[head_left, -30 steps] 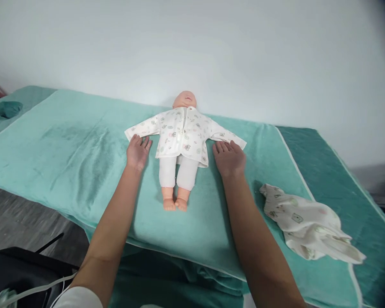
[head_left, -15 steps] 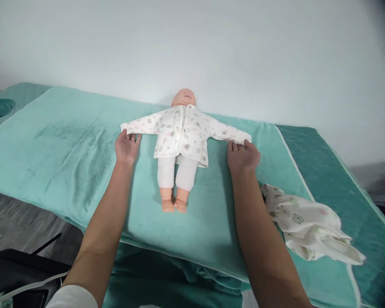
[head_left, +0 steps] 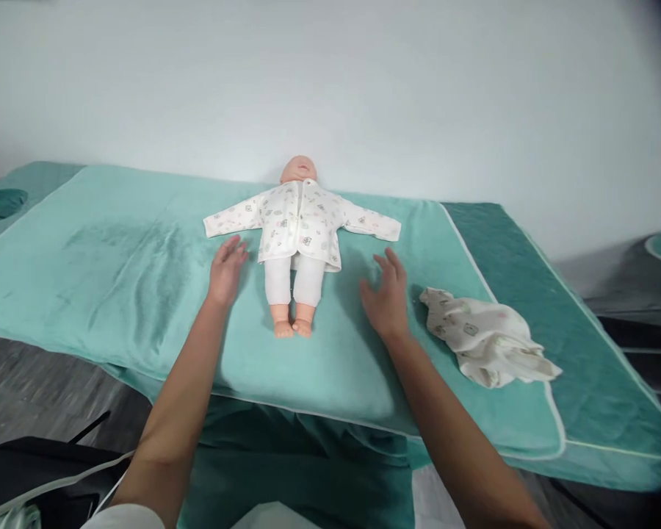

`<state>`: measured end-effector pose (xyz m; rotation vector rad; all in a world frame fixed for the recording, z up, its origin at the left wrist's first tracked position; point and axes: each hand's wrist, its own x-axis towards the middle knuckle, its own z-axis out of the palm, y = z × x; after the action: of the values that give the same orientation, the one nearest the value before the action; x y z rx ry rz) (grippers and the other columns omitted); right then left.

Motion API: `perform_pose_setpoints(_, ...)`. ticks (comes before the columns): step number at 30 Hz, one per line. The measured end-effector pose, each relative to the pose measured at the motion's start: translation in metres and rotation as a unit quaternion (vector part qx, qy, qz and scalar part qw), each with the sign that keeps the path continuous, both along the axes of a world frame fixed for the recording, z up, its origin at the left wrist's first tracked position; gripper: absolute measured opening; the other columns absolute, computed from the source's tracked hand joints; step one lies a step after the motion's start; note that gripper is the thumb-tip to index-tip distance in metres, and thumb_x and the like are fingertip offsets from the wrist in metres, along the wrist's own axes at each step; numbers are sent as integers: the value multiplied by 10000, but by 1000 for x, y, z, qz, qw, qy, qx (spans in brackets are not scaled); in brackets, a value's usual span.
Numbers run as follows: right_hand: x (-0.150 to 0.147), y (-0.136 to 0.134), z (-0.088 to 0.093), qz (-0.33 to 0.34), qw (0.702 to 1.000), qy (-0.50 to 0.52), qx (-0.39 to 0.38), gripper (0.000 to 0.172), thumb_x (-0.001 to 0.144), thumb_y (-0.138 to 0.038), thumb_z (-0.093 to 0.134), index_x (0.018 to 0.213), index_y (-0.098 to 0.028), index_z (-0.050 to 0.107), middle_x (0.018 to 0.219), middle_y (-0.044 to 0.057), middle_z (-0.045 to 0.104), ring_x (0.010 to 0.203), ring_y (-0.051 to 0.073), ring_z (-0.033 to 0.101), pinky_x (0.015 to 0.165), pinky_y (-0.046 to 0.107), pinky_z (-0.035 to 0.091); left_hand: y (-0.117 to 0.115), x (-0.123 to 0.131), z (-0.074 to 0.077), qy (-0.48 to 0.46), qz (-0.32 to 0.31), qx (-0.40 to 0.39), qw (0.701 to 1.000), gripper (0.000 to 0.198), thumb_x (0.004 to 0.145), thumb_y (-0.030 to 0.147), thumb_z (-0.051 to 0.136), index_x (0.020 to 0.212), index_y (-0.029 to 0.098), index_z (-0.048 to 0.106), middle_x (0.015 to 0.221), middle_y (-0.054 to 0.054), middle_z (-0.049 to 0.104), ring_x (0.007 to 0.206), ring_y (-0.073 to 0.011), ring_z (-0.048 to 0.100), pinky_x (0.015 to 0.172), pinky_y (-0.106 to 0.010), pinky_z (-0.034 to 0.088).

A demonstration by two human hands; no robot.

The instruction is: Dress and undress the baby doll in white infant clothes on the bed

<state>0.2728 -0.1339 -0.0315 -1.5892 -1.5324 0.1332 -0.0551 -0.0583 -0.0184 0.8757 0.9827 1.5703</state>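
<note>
A baby doll (head_left: 299,167) lies on its back, head toward the wall, legs in white pants (head_left: 294,279) and bare feet toward me. It wears a white printed jacket (head_left: 297,220), with both sleeves spread out sideways. My left hand (head_left: 227,270) hovers just below the sleeve on the left, fingers apart and nothing in them. On the other side, my right hand (head_left: 385,295) is off the other sleeve, between the doll's legs and a crumpled printed garment (head_left: 490,334). Its thumb and fingers are spread, holding nothing.
The doll lies on a light green cover (head_left: 115,220) over a padded bed with a darker green end (head_left: 507,257). A white wall (head_left: 330,88) rises behind it. At the lower left are a black object (head_left: 27,470) and a pale cable (head_left: 60,481).
Both hands have come away from the jacket's cuffs; the right one has moved lower and inward with its fingers spreading. The view has shifted slightly. The doll's sleeves stay outstretched.
</note>
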Motion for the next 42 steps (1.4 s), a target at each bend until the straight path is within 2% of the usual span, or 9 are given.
perform_pose_setpoints(4, 20, -61, 21, -61, 970, -230, -47, 445, 958, -280, 523, 1400, -223, 527, 1636, 156, 445, 1568, 352, 329, 1254, 661, 225, -20, 8, 2, 162, -72, 31, 984, 375, 839, 432, 786, 1166, 249, 772, 1296, -101, 714, 1275, -275, 640, 1191, -431, 431)
perform_pose_setpoints(7, 45, -94, 31, -136, 929, -331, -96, 472, 966, -341, 538, 1412, -188, 512, 1586, 203, 496, 1473, 402, 433, 1191, 672, 268, -32, 10, 3, 277, -93, 97, 951, 450, 868, 486, 751, 1262, 269, 736, 1457, -116, 620, 1385, -288, 555, 1211, -448, 412)
perform_pose_setpoints(12, 81, -99, 31, -166, 875, -386, -242, 355, 978, -382, 502, 1189, -130, 635, 1190, 222, 713, 1090, 391, 647, 926, 516, 439, -46, 10, 0, 401, -123, 180, 890, 538, 956, 509, 632, 1436, 269, 614, 1677, -125, 396, 1575, -275, 354, 1324, -473, 228)
perform_pose_setpoints(15, 86, -80, 37, -152, 888, -340, -272, 288, 980, -276, 453, 1128, -140, 659, 1114, 214, 725, 991, 345, 666, 833, 435, 424, -49, 12, -2, 409, -128, 197, 882, 516, 946, 525, 642, 1394, 269, 643, 1696, -117, 374, 1598, -287, 313, 1337, -485, 182)
perform_pose_setpoints(18, 70, -60, 55, -103, 943, -154, -277, 247, 954, -362, 544, 1077, -200, 683, 1011, 136, 747, 885, 292, 662, 766, 371, 419, -53, 19, 3, 399, -135, 193, 886, 491, 921, 508, 681, 1351, 272, 667, 1701, -109, 371, 1603, -299, 306, 1338, -497, 178)
perform_pose_setpoints(21, 27, -43, 80, -10, 974, 71, -216, 199, 873, -408, 656, 939, -223, 690, 921, 51, 732, 833, 247, 633, 756, 345, 445, -66, 30, 21, 384, -141, 174, 896, 495, 901, 483, 708, 1346, 270, 664, 1656, -108, 443, 1585, -309, 336, 1337, -504, 188)
perform_pose_setpoints(26, -63, -28, 124, 175, 930, 287, -146, 194, 815, -406, 735, 903, -237, 696, 910, -3, 692, 850, 218, 612, 810, 358, 489, -105, 41, 70, 293, -201, 196, 914, 599, 902, 481, 724, 1460, 335, 566, 1598, -71, 498, 1498, -323, 450, 1297, -487, 289)
perform_pose_setpoints(33, -126, -39, 169, 345, 865, 330, -154, 188, 863, -401, 706, 942, -233, 673, 938, -2, 679, 907, 203, 637, 839, 349, 502, -122, 25, 99, 408, -62, 270, 870, 437, 840, 376, 805, 1239, 291, 649, 1435, -98, 471, 1467, -344, 406, 1256, -504, 348)
perform_pose_setpoints(42, -121, -42, 214, 334, 931, 144, 2, 243, 827, -154, 613, 1041, -251, 675, 1137, 5, 641, 1165, 238, 594, 1009, 402, 503, -125, 18, 164, 332, -31, 287, 898, 204, 798, 270, 848, 886, 211, 673, 1299, -78, 571, 1381, -339, 489, 1203, -490, 423)
